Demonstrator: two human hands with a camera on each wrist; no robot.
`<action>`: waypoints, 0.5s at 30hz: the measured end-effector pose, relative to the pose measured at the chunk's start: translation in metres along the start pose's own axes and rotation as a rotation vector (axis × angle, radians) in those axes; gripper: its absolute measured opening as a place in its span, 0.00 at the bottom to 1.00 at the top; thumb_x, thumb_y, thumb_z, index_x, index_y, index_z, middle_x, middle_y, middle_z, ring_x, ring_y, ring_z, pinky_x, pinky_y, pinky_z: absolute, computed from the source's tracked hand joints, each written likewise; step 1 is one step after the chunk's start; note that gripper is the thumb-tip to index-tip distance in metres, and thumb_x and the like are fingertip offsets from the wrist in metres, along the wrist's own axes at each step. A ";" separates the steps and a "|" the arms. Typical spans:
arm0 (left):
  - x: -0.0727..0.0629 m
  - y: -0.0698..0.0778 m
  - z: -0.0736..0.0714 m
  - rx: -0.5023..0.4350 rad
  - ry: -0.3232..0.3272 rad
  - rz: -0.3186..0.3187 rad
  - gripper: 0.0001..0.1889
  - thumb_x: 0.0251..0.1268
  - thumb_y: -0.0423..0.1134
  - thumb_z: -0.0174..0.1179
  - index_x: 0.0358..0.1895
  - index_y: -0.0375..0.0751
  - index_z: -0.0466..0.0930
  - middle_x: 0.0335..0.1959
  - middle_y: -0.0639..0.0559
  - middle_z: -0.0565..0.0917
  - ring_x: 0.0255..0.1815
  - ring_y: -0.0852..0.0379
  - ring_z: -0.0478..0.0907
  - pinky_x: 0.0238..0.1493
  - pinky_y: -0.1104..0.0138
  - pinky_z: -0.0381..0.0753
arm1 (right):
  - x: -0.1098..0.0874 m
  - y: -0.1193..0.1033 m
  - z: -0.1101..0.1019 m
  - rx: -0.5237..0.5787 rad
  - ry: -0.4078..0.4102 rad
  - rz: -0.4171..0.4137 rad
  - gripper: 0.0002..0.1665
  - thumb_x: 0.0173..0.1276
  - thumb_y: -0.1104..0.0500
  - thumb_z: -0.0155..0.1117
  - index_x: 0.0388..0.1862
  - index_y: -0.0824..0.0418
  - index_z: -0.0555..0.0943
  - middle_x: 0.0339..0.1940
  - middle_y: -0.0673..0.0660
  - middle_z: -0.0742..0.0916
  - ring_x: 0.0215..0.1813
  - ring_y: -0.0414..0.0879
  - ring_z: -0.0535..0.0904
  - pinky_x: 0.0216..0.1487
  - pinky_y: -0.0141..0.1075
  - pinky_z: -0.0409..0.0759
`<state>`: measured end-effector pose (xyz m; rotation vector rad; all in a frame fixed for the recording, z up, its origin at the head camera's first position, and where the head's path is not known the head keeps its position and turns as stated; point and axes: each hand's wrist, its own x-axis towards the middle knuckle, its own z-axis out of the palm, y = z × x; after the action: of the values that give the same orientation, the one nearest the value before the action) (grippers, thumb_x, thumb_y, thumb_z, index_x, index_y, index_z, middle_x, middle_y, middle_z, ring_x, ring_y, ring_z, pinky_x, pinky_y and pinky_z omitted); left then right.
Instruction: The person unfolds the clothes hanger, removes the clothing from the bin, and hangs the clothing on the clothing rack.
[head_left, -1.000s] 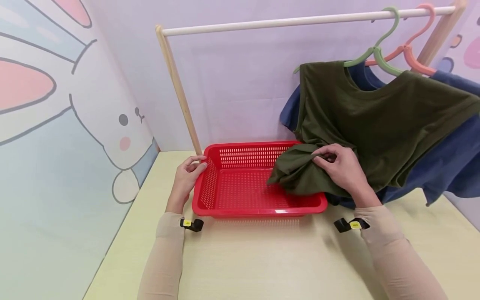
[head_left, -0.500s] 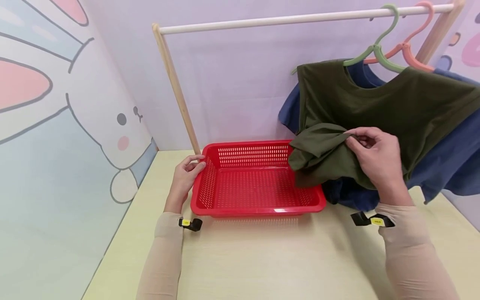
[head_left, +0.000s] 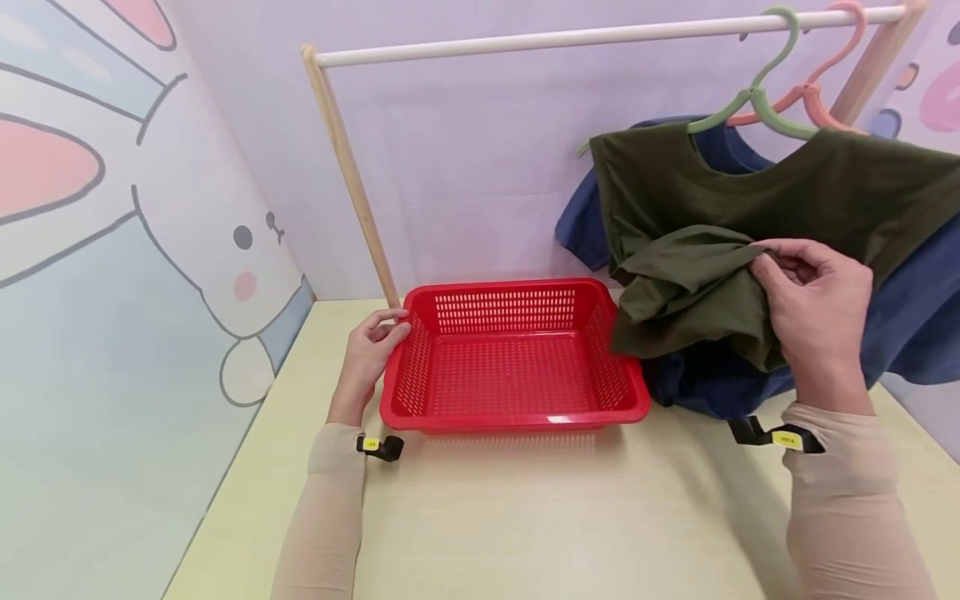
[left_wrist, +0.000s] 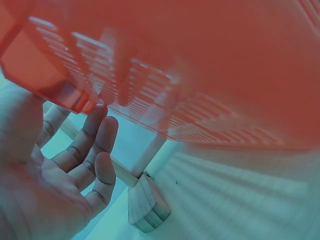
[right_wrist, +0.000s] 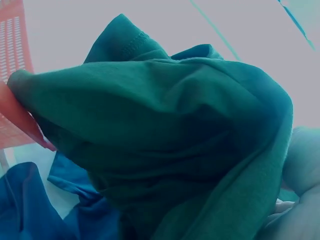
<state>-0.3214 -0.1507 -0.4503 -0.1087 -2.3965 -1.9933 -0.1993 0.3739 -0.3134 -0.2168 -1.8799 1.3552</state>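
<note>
My left hand [head_left: 366, 354] holds the left rim of a red plastic basket [head_left: 517, 419], thumb on the rim. In the left wrist view, several fingers [left_wrist: 82, 142] of that hand lie below the rim, beside the slotted wall. My right hand [head_left: 821, 304] pinches a gathered lower part of a dark green shirt [head_left: 690, 283] and lifts it up in front of the garment. The shirt hangs from a green hanger [head_left: 761, 104]. The bunched cloth [right_wrist: 175, 125] fills most of the right wrist view and covers the fingertips there.
A white rail [head_left: 525, 43] on wooden posts spans the back. Behind the green shirt, a blue shirt [head_left: 581, 221] hangs beside a coral hanger [head_left: 813, 96], its lower folds near the table. Pale yellow table [head_left: 525, 517] lies in front. A rabbit-printed wall [head_left: 150, 375] bounds the left.
My right hand has moved right and up, drawing the pinched green cloth from over the basket to its right side. The left hand has stayed on the rim.
</note>
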 end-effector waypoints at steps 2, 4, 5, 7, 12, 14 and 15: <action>0.000 0.000 0.000 -0.001 0.001 0.001 0.25 0.82 0.53 0.68 0.75 0.50 0.81 0.67 0.38 0.86 0.59 0.50 0.88 0.56 0.68 0.89 | 0.003 0.003 -0.003 0.041 0.015 0.011 0.09 0.72 0.65 0.75 0.47 0.65 0.95 0.32 0.44 0.93 0.32 0.35 0.86 0.42 0.23 0.81; 0.001 -0.001 0.000 -0.003 0.001 0.002 0.25 0.82 0.53 0.68 0.75 0.50 0.81 0.66 0.38 0.86 0.59 0.50 0.87 0.56 0.68 0.89 | 0.004 0.005 -0.004 0.079 0.028 0.019 0.09 0.71 0.66 0.76 0.47 0.67 0.95 0.32 0.46 0.93 0.32 0.36 0.86 0.42 0.24 0.81; 0.001 -0.001 0.000 -0.004 0.001 0.002 0.25 0.82 0.53 0.68 0.75 0.50 0.81 0.66 0.39 0.86 0.59 0.50 0.87 0.56 0.68 0.89 | 0.005 0.005 -0.005 0.091 0.035 0.019 0.09 0.70 0.66 0.76 0.47 0.68 0.95 0.32 0.46 0.93 0.31 0.36 0.86 0.42 0.24 0.81; 0.001 -0.001 0.001 -0.005 0.004 0.001 0.25 0.82 0.53 0.68 0.74 0.51 0.81 0.65 0.39 0.87 0.58 0.50 0.88 0.56 0.68 0.89 | 0.006 0.006 -0.005 0.108 0.044 0.017 0.09 0.69 0.67 0.76 0.46 0.69 0.94 0.32 0.47 0.93 0.31 0.36 0.86 0.41 0.24 0.81; 0.001 -0.001 0.001 -0.003 0.008 -0.004 0.25 0.81 0.54 0.68 0.74 0.51 0.82 0.65 0.40 0.87 0.58 0.49 0.88 0.56 0.68 0.89 | 0.007 0.005 -0.005 0.088 0.072 0.019 0.09 0.70 0.66 0.75 0.45 0.68 0.95 0.30 0.45 0.92 0.30 0.35 0.84 0.40 0.24 0.80; 0.001 -0.001 0.000 -0.003 0.008 -0.004 0.25 0.82 0.53 0.68 0.74 0.51 0.82 0.65 0.39 0.87 0.58 0.49 0.87 0.56 0.68 0.89 | 0.006 0.004 -0.005 0.071 0.084 0.027 0.09 0.70 0.65 0.74 0.46 0.67 0.95 0.30 0.44 0.91 0.30 0.35 0.84 0.41 0.24 0.80; 0.001 -0.001 0.000 -0.003 0.007 -0.003 0.25 0.82 0.53 0.68 0.74 0.51 0.82 0.65 0.39 0.87 0.58 0.49 0.87 0.56 0.68 0.89 | 0.005 0.004 -0.005 0.061 0.088 0.031 0.09 0.71 0.65 0.74 0.46 0.66 0.95 0.31 0.43 0.91 0.31 0.35 0.85 0.42 0.24 0.80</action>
<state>-0.3226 -0.1504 -0.4510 -0.0978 -2.3913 -1.9954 -0.2004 0.3823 -0.3132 -0.2710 -1.7668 1.3990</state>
